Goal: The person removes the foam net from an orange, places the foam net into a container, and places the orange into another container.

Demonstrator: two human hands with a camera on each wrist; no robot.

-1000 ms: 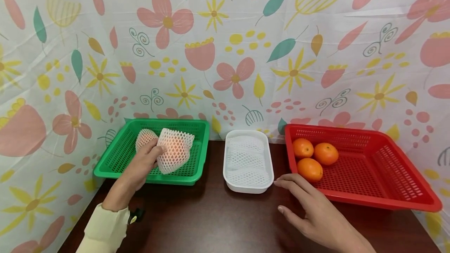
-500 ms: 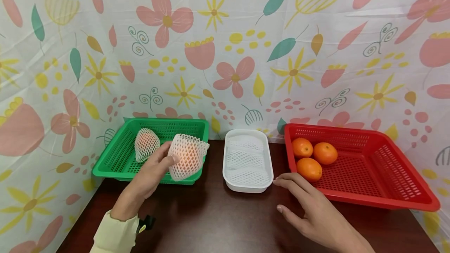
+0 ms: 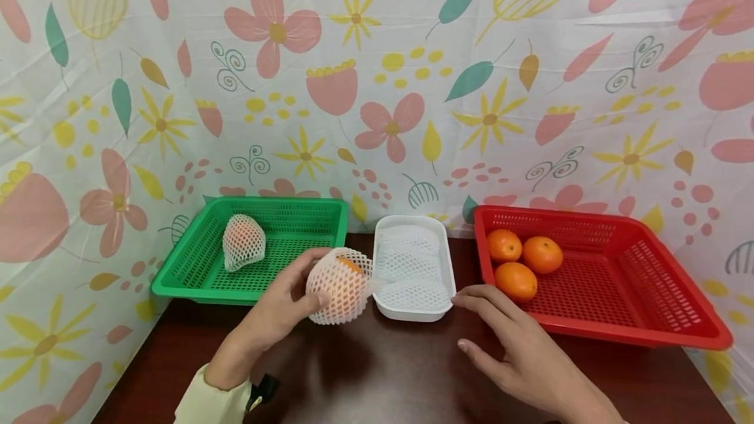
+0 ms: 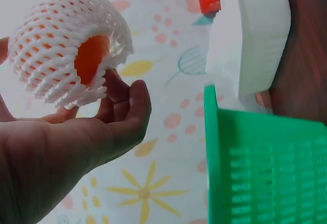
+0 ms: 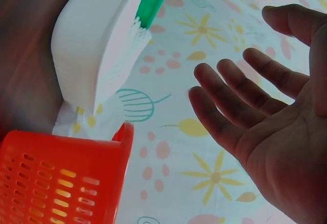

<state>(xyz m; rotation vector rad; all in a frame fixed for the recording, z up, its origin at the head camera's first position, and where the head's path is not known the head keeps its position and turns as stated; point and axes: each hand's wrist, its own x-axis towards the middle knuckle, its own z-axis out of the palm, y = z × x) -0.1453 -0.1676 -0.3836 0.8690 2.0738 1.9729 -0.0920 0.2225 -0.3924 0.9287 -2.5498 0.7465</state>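
My left hand (image 3: 281,303) grips an orange (image 4: 91,60) wrapped in a white foam net (image 3: 337,290), held over the table between the green basket and the white tray. Bare orange peel shows through the net's mouth. My right hand (image 3: 518,349) holds nothing; its fingers are spread and slightly bent, with fingertips right at the near right corner of the white tray (image 3: 414,314). White foam nets (image 3: 409,260) lie in that tray. Another net-wrapped fruit (image 3: 244,241) sits in the left part of the green basket (image 3: 206,293).
On the right stands a red basket (image 3: 636,335) with 3 bare oranges (image 3: 516,282) in its left end. Behind everything hangs a flower-printed cloth (image 3: 377,84). The dark table (image 3: 377,385) spreads in front of the containers.
My left hand has carried the netted orange out of the green basket, rightward and toward me, and turned it so the net's opening shows peel. My right hand has stayed nearly still.
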